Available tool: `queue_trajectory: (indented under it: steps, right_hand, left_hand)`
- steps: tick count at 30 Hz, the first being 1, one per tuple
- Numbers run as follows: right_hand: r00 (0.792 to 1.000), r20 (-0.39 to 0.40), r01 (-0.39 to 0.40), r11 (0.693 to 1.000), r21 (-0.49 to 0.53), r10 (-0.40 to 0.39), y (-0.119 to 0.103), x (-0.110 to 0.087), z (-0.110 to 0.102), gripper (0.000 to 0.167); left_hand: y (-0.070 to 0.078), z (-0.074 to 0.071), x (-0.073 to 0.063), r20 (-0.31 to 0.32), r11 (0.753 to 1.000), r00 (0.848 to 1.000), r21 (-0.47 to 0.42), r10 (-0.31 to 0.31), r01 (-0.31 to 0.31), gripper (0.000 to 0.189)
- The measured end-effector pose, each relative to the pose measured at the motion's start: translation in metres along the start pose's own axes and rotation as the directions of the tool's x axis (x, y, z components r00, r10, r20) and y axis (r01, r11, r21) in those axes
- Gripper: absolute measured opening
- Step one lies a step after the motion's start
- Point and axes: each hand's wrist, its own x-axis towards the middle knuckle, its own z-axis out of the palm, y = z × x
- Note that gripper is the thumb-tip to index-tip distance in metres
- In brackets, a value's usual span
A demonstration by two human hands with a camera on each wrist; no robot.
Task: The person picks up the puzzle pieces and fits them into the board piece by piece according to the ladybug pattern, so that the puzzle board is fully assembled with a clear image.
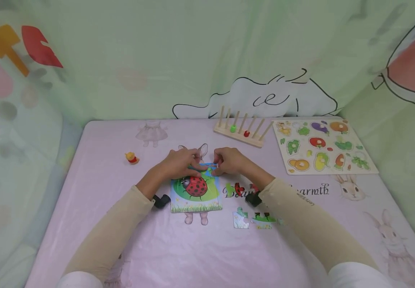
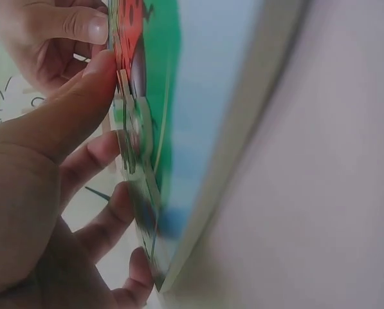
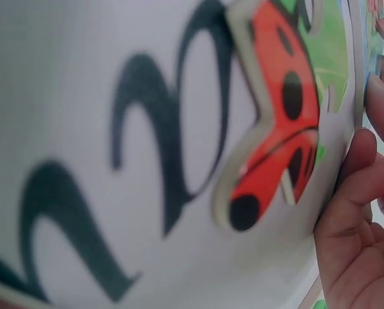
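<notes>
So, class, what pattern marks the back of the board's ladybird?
Black spots on red; the ladybird's back shows best in the head view.

My left hand [image 2: 50,193] fills the left side, fingers bent and spread one below another along the near side of the puzzle board [image 2: 208,129]. My thumb reaches up past them, its tip just beside the red patch [image 2: 128,35]. Pale rims of puzzle pieces [image 2: 145,119] show close to my first finger. At the top, my right hand [image 2: 44,29] sits near my left thumb, its own thumb at the same side; what it may pinch is hidden. The tabletop [image 2: 333,161] lies blurred beyond the board.
</notes>
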Motion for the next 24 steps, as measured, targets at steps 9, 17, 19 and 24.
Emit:
queue_trajectory:
  steps: [9, 17, 19, 24]
  right_hand:
    - [1.0, 0.007, 0.013, 1.0, 0.005, -0.013, 0.001, 0.0, -0.001, 0.03]
    - [1.0, 0.005, 0.022, 1.0, 0.012, -0.022, 0.001, -0.001, 0.0, 0.03]
    - [1.0, 0.005, 0.017, 1.0, 0.015, -0.017, 0.001, -0.001, 0.0, 0.03]
    - [1.0, 0.013, 0.014, 1.0, 0.018, -0.015, 0.0, -0.001, 0.0, 0.03]
  left_hand:
    - [-0.002, 0.0, 0.0, 0.028, 0.999, 0.999, 0.011, 0.042, -0.042, 0.029]
    - [-0.012, 0.009, -0.001, -0.039, 0.996, 0.995, -0.02, 0.089, -0.089, 0.028]
    - [-0.014, 0.012, -0.001, -0.062, 0.994, 0.992, -0.025, 0.107, -0.108, 0.027]
    - [-0.018, 0.016, -0.001, -0.105, 0.989, 0.984, -0.041, 0.14, -0.145, 0.027]
